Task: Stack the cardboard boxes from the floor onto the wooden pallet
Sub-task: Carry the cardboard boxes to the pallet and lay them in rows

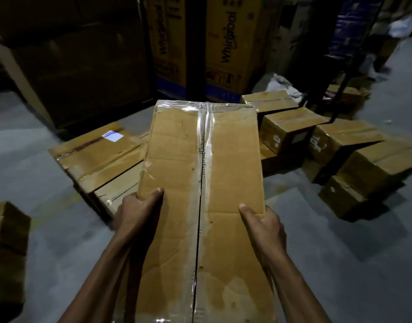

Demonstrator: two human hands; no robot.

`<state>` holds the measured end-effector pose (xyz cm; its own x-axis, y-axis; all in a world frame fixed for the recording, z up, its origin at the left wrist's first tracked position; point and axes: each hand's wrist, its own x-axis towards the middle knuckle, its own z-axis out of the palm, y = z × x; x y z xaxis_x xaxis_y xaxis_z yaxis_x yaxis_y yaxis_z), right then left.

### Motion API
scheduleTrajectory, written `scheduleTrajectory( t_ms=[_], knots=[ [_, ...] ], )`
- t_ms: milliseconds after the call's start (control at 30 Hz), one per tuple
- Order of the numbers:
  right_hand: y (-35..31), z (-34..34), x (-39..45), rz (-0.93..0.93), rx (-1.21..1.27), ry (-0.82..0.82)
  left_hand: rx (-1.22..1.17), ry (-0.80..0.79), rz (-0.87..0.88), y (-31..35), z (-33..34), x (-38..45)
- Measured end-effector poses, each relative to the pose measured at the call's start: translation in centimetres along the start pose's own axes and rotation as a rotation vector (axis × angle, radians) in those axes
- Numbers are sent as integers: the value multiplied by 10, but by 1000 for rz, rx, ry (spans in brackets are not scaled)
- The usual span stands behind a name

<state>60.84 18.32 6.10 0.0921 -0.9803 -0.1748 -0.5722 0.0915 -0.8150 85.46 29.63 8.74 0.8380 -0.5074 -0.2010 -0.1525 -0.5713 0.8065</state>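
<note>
Holding cardboard box (pixel 226 173) lengthwise, long axis pointing away.

The long cardboard box (pixel 205 183) is tan-brown, with a glossy clear tape strip along its dark centre seam. The floor (pixel 328 264) is dull grey. The flat box (pixel 95 148) on the left is brown and carries a white label (pixel 113 135). The tall cartons (pixel 226 47) behind are yellow-brown with dark "Whirlpool" lettering and a blue band at the base.

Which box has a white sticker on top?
The flat box lying left of the carried box. Its top shows a white label; the other boxes' tops show only tape.
</note>
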Motion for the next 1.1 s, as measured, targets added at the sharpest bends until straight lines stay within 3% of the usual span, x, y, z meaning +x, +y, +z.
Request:
scheduleTrajectory(
  t_ms=[400,667,1100],
  knots=[
    [-15,-29,217,84,-38,89,42,-87,-8,120,168,144],
    [-15,-59,351,79,-32,39,53,-82,3,190,258,196],
    [-28,-140,616,-92,-48,-206,8,213,-220,327,422,239]
  ],
)
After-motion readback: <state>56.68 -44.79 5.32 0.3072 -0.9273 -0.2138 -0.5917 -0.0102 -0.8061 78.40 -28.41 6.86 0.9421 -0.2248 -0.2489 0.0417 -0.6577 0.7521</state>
